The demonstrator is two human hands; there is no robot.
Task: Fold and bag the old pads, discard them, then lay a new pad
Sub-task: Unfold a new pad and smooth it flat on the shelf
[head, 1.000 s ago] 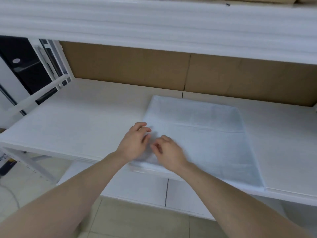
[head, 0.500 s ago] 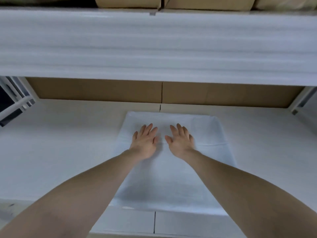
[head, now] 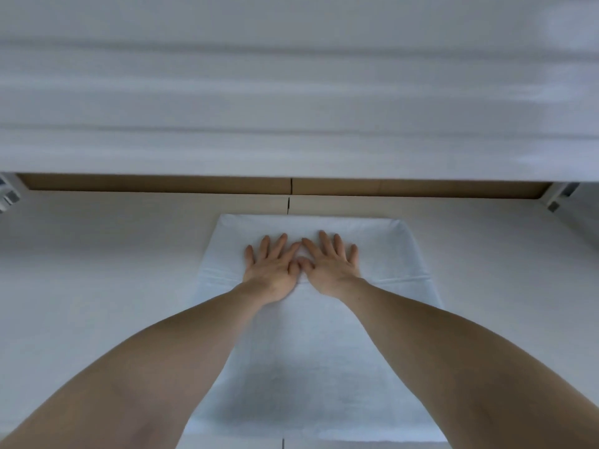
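Observation:
A pale blue-white pad lies spread flat on the white shelf, reaching from the front edge towards the back wall. A crease line crosses it about a third of the way from its far end. My left hand and my right hand lie side by side on the far part of the pad, palms down, fingers straight and spread. The thumbs and forefingers touch each other in the middle. Both hands press on the pad and hold nothing.
The underside of an upper white shelf hangs low over the space and fills the top half of the view. A brown cardboard back wall closes the rear. White frame posts stand at both back corners.
Both hands have slid from the pad's near edge to its far part, opening flat and coming together. The view has dropped closer in under the upper shelf.

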